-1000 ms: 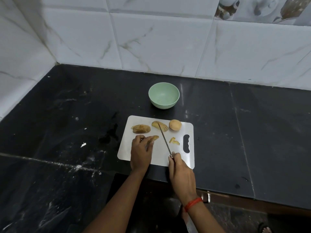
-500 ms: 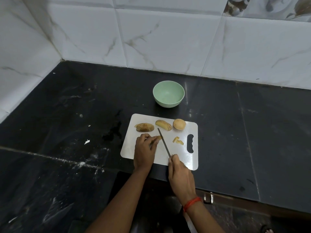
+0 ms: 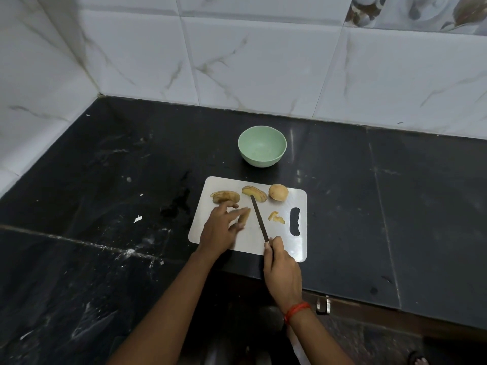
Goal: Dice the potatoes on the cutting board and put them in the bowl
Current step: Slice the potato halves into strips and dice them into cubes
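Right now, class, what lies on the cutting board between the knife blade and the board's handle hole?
In the head view, small cut potato bits lie there, apart from both.

Just ahead of our right hand's (image 3: 282,270) knife (image 3: 259,219) grip, the white cutting board (image 3: 295,198) carries small potato bits (image 3: 276,217); farther ahead lie a sliced potato half (image 3: 225,197), a cut wedge (image 3: 254,193) and a whole potato (image 3: 278,192), the green bowl (image 3: 262,146) upright beyond them
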Motion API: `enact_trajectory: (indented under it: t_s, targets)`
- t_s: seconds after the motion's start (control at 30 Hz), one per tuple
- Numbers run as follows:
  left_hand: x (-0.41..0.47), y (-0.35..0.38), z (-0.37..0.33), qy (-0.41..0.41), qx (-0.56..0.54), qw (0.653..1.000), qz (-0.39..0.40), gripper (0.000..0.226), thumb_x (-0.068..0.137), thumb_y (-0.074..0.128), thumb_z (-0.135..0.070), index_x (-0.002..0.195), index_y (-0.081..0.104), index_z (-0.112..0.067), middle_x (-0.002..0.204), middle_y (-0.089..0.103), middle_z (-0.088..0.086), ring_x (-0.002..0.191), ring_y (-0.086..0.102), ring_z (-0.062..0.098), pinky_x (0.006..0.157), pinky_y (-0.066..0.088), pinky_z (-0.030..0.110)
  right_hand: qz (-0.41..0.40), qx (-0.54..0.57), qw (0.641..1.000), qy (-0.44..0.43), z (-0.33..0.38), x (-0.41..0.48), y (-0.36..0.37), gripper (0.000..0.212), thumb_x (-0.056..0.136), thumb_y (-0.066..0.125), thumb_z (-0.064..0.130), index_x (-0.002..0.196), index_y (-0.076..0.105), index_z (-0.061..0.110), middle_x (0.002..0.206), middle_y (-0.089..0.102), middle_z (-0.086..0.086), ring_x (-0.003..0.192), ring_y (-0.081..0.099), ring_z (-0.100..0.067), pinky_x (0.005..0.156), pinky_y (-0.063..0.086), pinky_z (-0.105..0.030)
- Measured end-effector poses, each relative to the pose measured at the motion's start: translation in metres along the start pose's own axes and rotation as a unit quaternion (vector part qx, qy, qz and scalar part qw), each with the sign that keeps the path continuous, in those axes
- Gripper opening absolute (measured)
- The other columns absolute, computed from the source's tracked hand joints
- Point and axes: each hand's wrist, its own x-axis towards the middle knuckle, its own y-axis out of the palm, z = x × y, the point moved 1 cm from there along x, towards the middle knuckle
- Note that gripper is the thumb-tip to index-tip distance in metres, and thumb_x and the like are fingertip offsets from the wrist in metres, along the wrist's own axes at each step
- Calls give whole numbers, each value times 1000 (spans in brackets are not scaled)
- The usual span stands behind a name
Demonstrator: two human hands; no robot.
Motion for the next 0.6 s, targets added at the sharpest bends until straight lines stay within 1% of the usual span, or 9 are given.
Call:
enact_trajectory:
  t_s: [0.07, 0.13, 0.2, 0.23, 0.27, 0.33, 0.43, 0.53, 0.6]
  targets:
    - [-2, 6, -8, 2, 25, 999, -31, 32, 88, 77, -26, 119, 74, -30, 123, 61, -6, 109, 54, 17, 84, 49, 31, 3, -3, 1000, 5, 1, 0, 1, 21, 106, 33, 33, 86, 32, 26, 61, 52, 8, 49, 49, -11, 43, 31, -24]
    - [-6, 16, -16, -20, 39, 996, -79, 26, 84, 79, -35, 108, 78, -23, 114, 65, -5, 100, 58, 19, 76, 51, 38, 2, -9, 1000, 11, 1, 1, 2, 20, 106, 32, 34, 88, 33, 26, 61, 53, 7, 50, 50, -11, 44, 35, -27]
    - [-11, 26, -22, -44, 46, 992, -112, 30, 81, 80, -41, 103, 77, -20, 110, 66, -4, 96, 58, 18, 75, 45, 36, -1, -18, 1000, 18, 3, 1, 3, 19, 106, 32, 34, 89, 34, 25, 62, 54, 6, 51, 52, -14, 45, 37, -29]
    - [-13, 29, -25, -51, 41, 990, -122, 32, 81, 80, -42, 105, 77, -20, 110, 65, -5, 98, 58, 16, 76, 42, 35, -3, -23, 1000, 20, 3, 1, 4, 20, 106, 32, 34, 89, 34, 25, 62, 54, 6, 51, 52, -15, 45, 39, -31]
    - [-14, 31, -26, -51, 31, 990, -127, 33, 83, 79, -38, 110, 76, -20, 113, 66, -5, 100, 57, 16, 78, 40, 34, -5, -26, 999, 20, 3, 1, 5, 20, 105, 31, 35, 88, 34, 25, 62, 54, 5, 51, 53, -16, 45, 41, -32]
    - [-15, 32, -23, -39, 4, 991, -131, 33, 89, 76, -23, 121, 73, -17, 119, 68, -3, 105, 59, 19, 82, 46, 36, -6, -28, 999, 18, 4, 1, 6, 21, 105, 31, 35, 87, 33, 25, 62, 54, 5, 52, 53, -17, 47, 45, -35]
    - [-14, 29, -15, 1, 1, 992, -129, 36, 89, 73, -5, 124, 71, -13, 124, 71, -2, 106, 59, 18, 87, 55, 34, -7, -31, 999, 14, 3, 1, 6, 20, 105, 32, 34, 87, 33, 24, 62, 54, 5, 52, 53, -17, 47, 45, -35]
    - [-12, 27, -20, -6, -1, 993, -121, 29, 90, 71, -6, 118, 74, -11, 119, 73, -2, 101, 56, 13, 85, 53, 27, -2, -32, 999, 13, 4, 2, 5, 20, 105, 32, 33, 88, 34, 23, 64, 55, 4, 54, 54, -19, 48, 44, -34]
    - [-12, 30, -24, -13, -7, 993, -118, 22, 91, 70, -11, 112, 77, -11, 114, 75, -2, 96, 52, 9, 80, 47, 21, 0, -33, 999, 7, 4, 2, 5, 20, 105, 33, 33, 88, 34, 23, 65, 56, 3, 55, 56, -20, 48, 45, -34]
